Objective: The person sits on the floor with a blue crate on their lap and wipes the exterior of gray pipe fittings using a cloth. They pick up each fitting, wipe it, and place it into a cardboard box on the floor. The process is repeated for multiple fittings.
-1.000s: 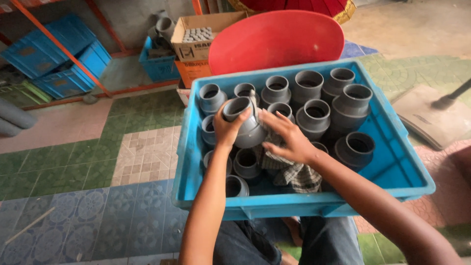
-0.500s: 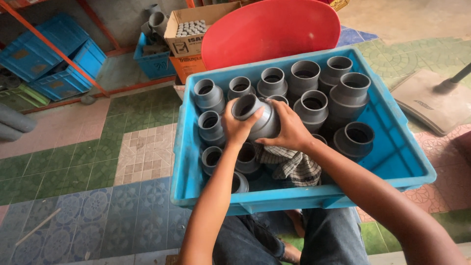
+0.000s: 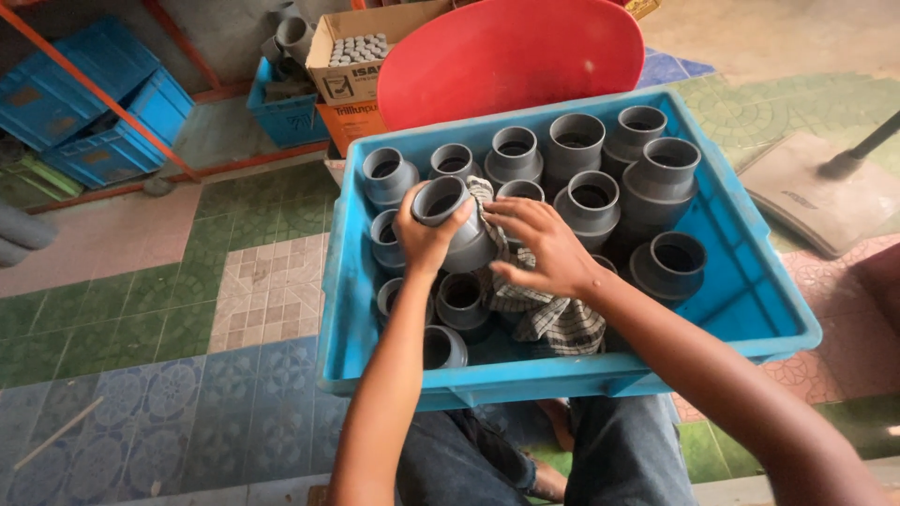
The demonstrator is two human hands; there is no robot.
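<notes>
**Grey plastic pipe reducer wiped over the blue crate**

The grey plastic pipe reducer (image 3: 455, 223) sits tilted above the left-middle of the blue plastic crate (image 3: 750, 309), which rests across the person's lap. The left hand (image 3: 427, 234) wraps it, fingers curled tight round the narrow collar. Just right, the checked black-and-white cloth (image 3: 548, 314) trails from behind the fitting down among the upright grey fittings (image 3: 647, 192) (standing close together). The right hand (image 3: 539, 248) has fingers spread, resting on cloth and fitting. A good wipe likely needs a steady left grip while the cloth turns around the wall.
</notes>
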